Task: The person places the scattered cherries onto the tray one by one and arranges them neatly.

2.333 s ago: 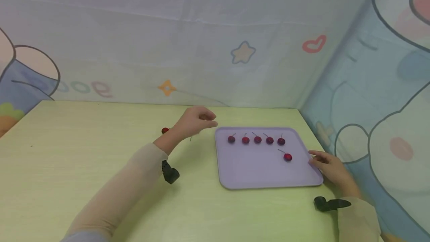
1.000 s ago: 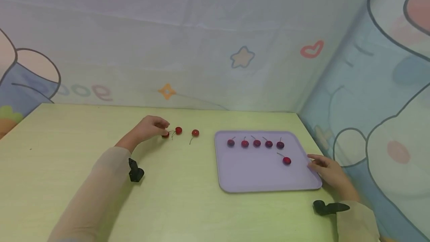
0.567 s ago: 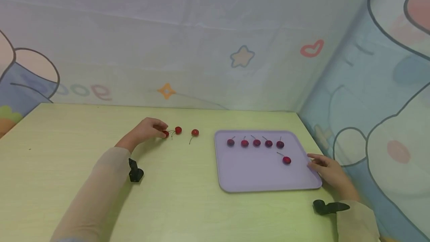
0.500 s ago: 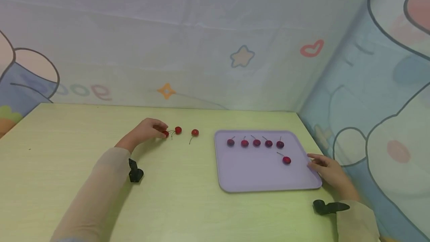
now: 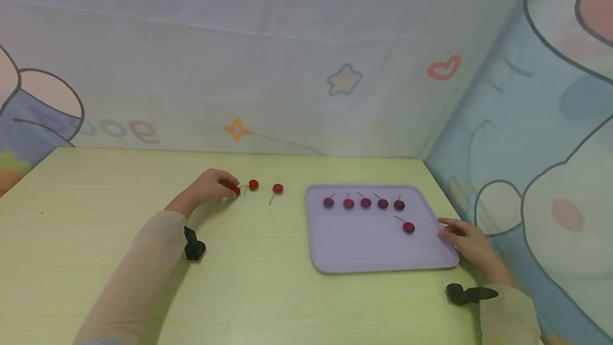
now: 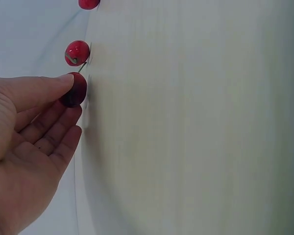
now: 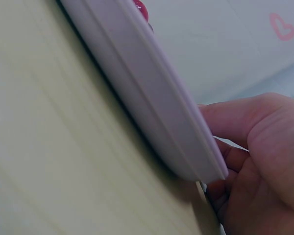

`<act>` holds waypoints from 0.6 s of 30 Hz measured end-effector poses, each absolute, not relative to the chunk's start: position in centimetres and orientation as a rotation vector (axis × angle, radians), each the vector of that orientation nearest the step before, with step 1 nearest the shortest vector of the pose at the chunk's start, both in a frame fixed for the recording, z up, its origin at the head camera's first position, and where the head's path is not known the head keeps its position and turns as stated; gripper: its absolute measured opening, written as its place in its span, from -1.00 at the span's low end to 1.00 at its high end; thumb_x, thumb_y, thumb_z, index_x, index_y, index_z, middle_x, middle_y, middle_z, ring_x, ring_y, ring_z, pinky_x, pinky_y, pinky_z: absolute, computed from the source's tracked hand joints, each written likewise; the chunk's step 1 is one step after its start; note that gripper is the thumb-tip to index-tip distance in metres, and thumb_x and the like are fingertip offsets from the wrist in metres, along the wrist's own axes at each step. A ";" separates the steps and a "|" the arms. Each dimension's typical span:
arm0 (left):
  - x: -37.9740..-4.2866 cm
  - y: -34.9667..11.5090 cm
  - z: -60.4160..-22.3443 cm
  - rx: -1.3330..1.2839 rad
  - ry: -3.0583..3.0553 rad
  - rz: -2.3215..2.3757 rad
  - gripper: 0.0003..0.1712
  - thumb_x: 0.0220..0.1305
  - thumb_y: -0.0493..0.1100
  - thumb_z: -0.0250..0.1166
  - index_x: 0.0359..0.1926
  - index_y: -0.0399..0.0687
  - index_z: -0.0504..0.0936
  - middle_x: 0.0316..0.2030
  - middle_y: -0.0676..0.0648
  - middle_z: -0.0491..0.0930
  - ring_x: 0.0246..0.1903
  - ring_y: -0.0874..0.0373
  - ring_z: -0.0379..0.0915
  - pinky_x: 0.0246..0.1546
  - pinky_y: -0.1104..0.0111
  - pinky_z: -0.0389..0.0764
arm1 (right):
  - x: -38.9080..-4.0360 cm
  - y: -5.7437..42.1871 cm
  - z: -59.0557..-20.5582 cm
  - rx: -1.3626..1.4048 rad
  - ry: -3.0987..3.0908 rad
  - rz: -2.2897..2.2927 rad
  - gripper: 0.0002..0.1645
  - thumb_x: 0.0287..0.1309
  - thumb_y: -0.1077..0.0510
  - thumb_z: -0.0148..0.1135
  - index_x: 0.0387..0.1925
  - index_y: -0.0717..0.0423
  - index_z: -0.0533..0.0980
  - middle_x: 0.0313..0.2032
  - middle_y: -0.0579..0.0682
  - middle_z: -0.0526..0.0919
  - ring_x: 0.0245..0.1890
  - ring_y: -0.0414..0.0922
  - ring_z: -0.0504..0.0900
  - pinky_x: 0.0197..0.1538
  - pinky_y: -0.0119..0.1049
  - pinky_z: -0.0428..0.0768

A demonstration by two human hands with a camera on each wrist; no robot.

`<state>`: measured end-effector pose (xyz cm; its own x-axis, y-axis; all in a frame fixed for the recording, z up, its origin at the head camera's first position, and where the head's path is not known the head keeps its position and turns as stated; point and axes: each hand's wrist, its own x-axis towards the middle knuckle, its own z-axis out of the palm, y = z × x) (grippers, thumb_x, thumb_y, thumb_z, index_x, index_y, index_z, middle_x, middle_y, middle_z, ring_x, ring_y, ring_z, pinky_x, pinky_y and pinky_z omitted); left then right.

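Between thumb and fingertips, my left hand pinches the leftmost cherry, dark red with a short stem, low at the tabletop. A second red cherry lies just beside it, the stems close together. Farther right on the table is a third cherry, stem toward me. My right hand grips the right rim of a lilac tray, thumb at the top edge and the other fingers partly hidden behind it in the right wrist view. On the tray, several cherries form a row along the far side, and a single cherry sits nearer my right hand.
The pale wooden table meets a light printed cloth at its back edge. Another cloth with cartoon shapes hangs close along the right side, by my right arm.
From beside the tray's left edge, my left hand has moved left to the loose cherries and now pinches the leftmost one. My right hand has stayed at the tray's rim.
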<state>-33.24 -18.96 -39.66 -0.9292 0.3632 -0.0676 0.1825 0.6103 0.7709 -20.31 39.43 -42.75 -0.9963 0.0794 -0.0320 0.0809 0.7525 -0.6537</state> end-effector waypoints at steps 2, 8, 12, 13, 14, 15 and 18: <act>-33.3 -19.0 -39.6 0.438 2.632 1.201 -0.56 0.16 -0.29 0.33 0.06 -0.42 0.56 -0.03 -0.32 0.59 -0.06 -0.06 0.48 -0.11 0.30 0.48 | -20.3 39.4 -42.7 0.136 2.937 -1.102 -0.37 0.29 -0.02 0.18 0.23 0.32 0.40 -0.14 0.13 0.57 -0.22 -0.17 0.45 -0.24 -0.41 0.47; -33.1 -19.3 -39.2 0.419 2.653 1.177 -0.55 0.16 -0.28 0.33 0.07 -0.42 0.55 -0.03 -0.32 0.59 -0.04 -0.08 0.48 -0.04 0.23 0.47 | -20.1 39.3 -42.5 0.124 2.923 -1.100 -0.34 0.31 -0.04 0.17 0.24 0.35 0.38 -0.11 0.18 0.56 -0.22 -0.16 0.45 -0.24 -0.42 0.48; -33.0 -19.4 -38.8 0.407 2.658 1.172 -0.53 0.16 -0.26 0.33 0.08 -0.41 0.55 -0.02 -0.32 0.59 -0.02 -0.10 0.47 -0.03 0.20 0.47 | -20.1 39.2 -42.3 0.120 2.925 -1.093 -0.35 0.32 -0.04 0.16 0.25 0.35 0.38 -0.10 0.18 0.57 -0.22 -0.16 0.45 -0.25 -0.41 0.48; -33.0 -19.5 -38.7 0.400 2.660 1.170 -0.53 0.16 -0.26 0.33 0.08 -0.40 0.55 -0.02 -0.31 0.59 -0.02 -0.10 0.47 -0.03 0.21 0.47 | -20.1 39.2 -42.3 0.117 2.926 -1.090 -0.35 0.32 -0.03 0.16 0.25 0.35 0.37 -0.10 0.18 0.57 -0.22 -0.16 0.45 -0.24 -0.41 0.48; -33.0 -19.5 -38.7 0.393 2.664 1.167 -0.53 0.16 -0.25 0.33 0.09 -0.39 0.55 -0.02 -0.30 0.59 -0.02 -0.10 0.47 -0.03 0.21 0.47 | -20.1 39.2 -42.3 0.115 2.930 -1.082 -0.35 0.32 -0.03 0.15 0.25 0.35 0.38 -0.10 0.17 0.57 -0.22 -0.16 0.45 -0.24 -0.41 0.48; -33.0 -19.6 -38.6 0.388 2.667 1.163 -0.52 0.16 -0.24 0.34 0.09 -0.39 0.55 -0.02 -0.30 0.59 -0.02 -0.09 0.47 -0.03 0.21 0.47 | -20.1 39.2 -42.3 0.113 2.932 -1.078 -0.35 0.32 -0.04 0.15 0.25 0.35 0.38 -0.10 0.17 0.57 -0.21 -0.15 0.45 -0.24 -0.41 0.47; -33.1 -19.7 -38.6 0.372 2.674 1.159 -0.52 0.17 -0.24 0.33 0.10 -0.37 0.55 -0.02 -0.29 0.59 -0.02 -0.08 0.47 -0.02 0.21 0.46 | -20.1 39.2 -42.3 0.108 2.936 -1.072 -0.35 0.32 -0.04 0.15 0.25 0.35 0.38 -0.11 0.17 0.57 -0.21 -0.15 0.45 -0.24 -0.41 0.47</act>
<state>-33.10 -19.68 -38.56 -0.9475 0.3082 -0.0855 0.1483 0.6603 0.7362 -20.15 39.24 -42.32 -0.9975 0.0600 -0.0365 0.0694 0.7626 -0.6431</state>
